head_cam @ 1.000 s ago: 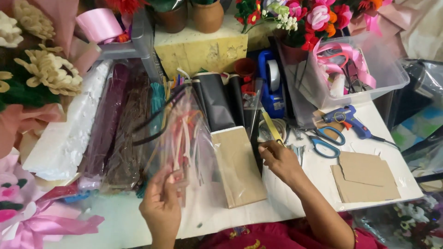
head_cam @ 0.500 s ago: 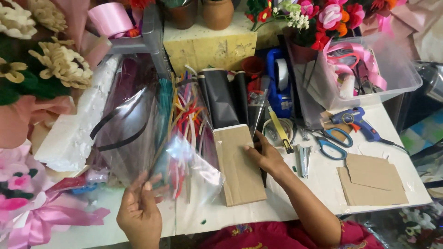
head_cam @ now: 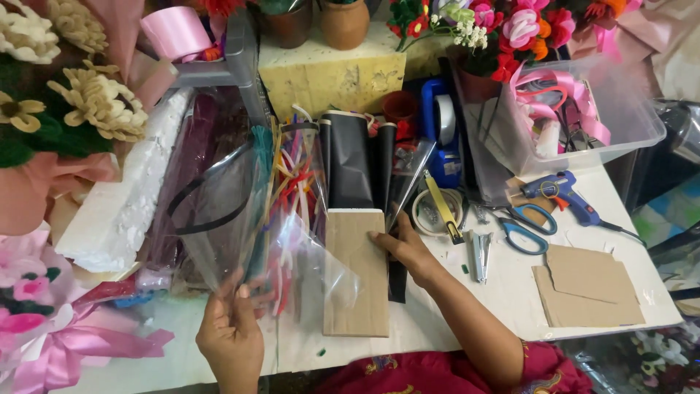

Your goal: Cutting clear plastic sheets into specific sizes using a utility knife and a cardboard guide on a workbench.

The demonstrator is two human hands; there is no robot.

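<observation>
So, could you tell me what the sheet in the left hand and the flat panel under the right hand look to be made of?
The sheet looks like clear glossy plastic film: things show through it, and it glints. The panel looks like matte brown cardboard or thin wood; which one is hard to tell.

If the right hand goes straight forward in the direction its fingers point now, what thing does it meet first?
The right hand rests on the cardboard strip's right edge, fingers pointing left and slightly away. Going on, it would first slide across that strip, then probably reach the clear plastic sleeve held by the left hand. Depth is uncertain.
</observation>
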